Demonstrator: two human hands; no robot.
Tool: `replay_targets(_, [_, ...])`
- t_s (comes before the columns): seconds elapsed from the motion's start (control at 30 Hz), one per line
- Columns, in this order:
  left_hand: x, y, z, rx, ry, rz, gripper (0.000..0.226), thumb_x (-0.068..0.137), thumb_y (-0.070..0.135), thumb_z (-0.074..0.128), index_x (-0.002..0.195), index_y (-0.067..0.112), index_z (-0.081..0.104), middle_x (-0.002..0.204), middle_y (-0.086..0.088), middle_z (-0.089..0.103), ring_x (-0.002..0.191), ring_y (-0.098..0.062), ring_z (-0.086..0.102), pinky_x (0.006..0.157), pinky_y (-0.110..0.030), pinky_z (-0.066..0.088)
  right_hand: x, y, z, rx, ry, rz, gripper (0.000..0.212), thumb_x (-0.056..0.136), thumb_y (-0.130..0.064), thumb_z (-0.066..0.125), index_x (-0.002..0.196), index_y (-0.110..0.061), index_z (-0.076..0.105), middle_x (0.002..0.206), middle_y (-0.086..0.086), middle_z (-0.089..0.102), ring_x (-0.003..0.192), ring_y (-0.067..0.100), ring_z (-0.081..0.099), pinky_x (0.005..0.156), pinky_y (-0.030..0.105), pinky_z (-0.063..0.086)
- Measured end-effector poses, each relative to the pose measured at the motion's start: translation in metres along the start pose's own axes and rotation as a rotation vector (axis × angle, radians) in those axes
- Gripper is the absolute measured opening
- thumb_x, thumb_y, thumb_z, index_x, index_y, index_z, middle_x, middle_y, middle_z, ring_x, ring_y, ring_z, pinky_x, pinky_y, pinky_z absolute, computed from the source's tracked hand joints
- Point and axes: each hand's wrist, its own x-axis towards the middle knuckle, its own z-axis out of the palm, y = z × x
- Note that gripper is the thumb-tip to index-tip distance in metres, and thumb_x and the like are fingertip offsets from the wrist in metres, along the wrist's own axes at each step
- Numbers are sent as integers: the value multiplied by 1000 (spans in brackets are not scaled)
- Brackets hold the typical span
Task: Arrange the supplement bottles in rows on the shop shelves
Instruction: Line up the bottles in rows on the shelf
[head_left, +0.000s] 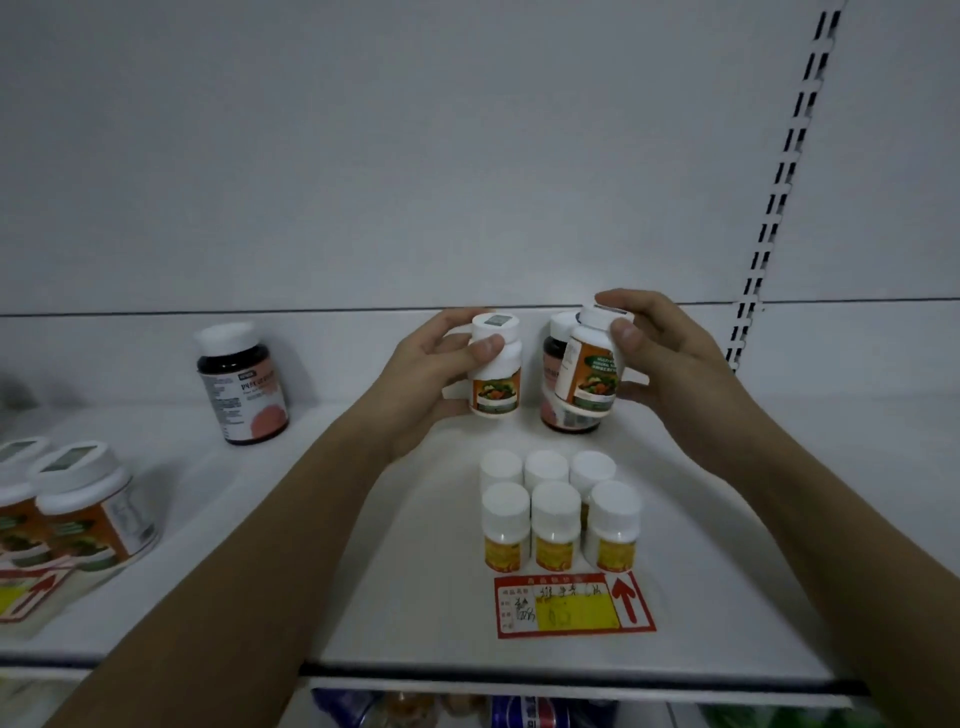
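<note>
A white bottle (496, 371) was gripped in the left hand (431, 374) and a tilted bottle (589, 364) in the right hand (660, 358), so the dark bottle (553, 364) behind might be knocked over.

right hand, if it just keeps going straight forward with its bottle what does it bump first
Probably the dark brown bottle standing right behind the white bottle that the right hand holds; the gap between them is hard to judge from one view.

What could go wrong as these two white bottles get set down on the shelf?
The bottle in the right hand is tilted and sits right in front of the dark bottle; lowering it could knock that one over. The left hand grips its bottle above the yellow-label block, so a low pass could topple those caps.
</note>
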Motion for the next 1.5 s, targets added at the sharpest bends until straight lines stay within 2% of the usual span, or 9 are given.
replay_targets(0.07, [-12, 10, 0, -21, 15, -6, 38, 82, 25, 73, 119, 25, 63, 107, 5, 73, 102, -17, 69, 77, -41, 59, 2, -15, 6, -22, -7, -6, 24, 102, -20, 49, 120, -30, 61, 113, -14, 68, 105, 8, 65, 91, 40, 55])
replay_targets(0.17, [-38, 41, -20, -61, 16, 5, 44, 73, 31, 77, 115, 26, 65, 107, 5, 73, 102, -16, 70, 83, -47, 58, 7, -43, 31, -45, -63, -58, 24, 102, -22, 49, 116, -35, 63, 114, -14, 69, 103, 7, 67, 86, 37, 55])
replay_targets(0.33, [-102, 103, -86, -42, 41, 44, 42, 73, 31, 76, 114, 25, 67, 108, 1, 71, 98, -17, 70, 72, -40, 58, 3, -87, 116, 56, -154, -122, 23, 100, -27, 48, 112, -33, 67, 120, 8, 63, 104, 20, 66, 84, 37, 59])
replay_targets(0.53, [-199, 151, -189, 163, 159, 88, 47, 77, 38, 73, 121, 28, 63, 114, 5, 72, 110, -16, 66, 94, -41, 52, -24, -129, 252, 121, -224, -127, 25, 103, -22, 44, 109, -30, 67, 119, 9, 64, 102, 17, 66, 84, 36, 57])
replay_targets(0.8, [-291, 174, -298, 95, 262, 122, 31, 86, 33, 70, 116, 30, 68, 109, 6, 74, 101, -10, 70, 75, -25, 53, -61, -175, 392, 153, -209, -125, 28, 104, -18, 40, 107, -30, 65, 114, 0, 66, 104, 18, 65, 82, 31, 59])
replay_targets(0.9, [-295, 173, -311, 66, 258, 117, 29, 86, 34, 71, 115, 32, 69, 110, 6, 74, 101, -10, 70, 75, -25, 54, -63, -176, 407, 137, -163, -128, 28, 104, -18, 40, 108, -30, 65, 119, 2, 65, 109, 20, 64, 85, 31, 56])
replay_targets(1.07, [-276, 166, -315, 13, 256, 122, 33, 89, 30, 67, 122, 27, 65, 117, 0, 70, 109, -17, 66, 89, -36, 53, -58, -164, 399, 43, -90, -163, 29, 104, -23, 41, 106, -37, 66, 116, -5, 67, 104, 13, 65, 87, 31, 54])
replay_targets(1.3, [-223, 147, -311, -75, 272, 157, 33, 90, 29, 64, 123, 24, 63, 123, -1, 66, 114, -18, 62, 72, -24, 55, -25, -127, 368, 60, -11, -134, 24, 103, -22, 45, 113, -28, 66, 118, -1, 67, 101, 12, 66, 79, 26, 53])
replay_targets(1.5, [-178, 117, -322, -102, 311, 134, 32, 88, 30, 66, 120, 26, 64, 125, -3, 65, 117, -21, 60, 81, -31, 53, 16, -97, 360, 82, -38, -90, 23, 102, -22, 48, 108, -26, 69, 104, -8, 72, 90, 5, 70, 68, 18, 55])
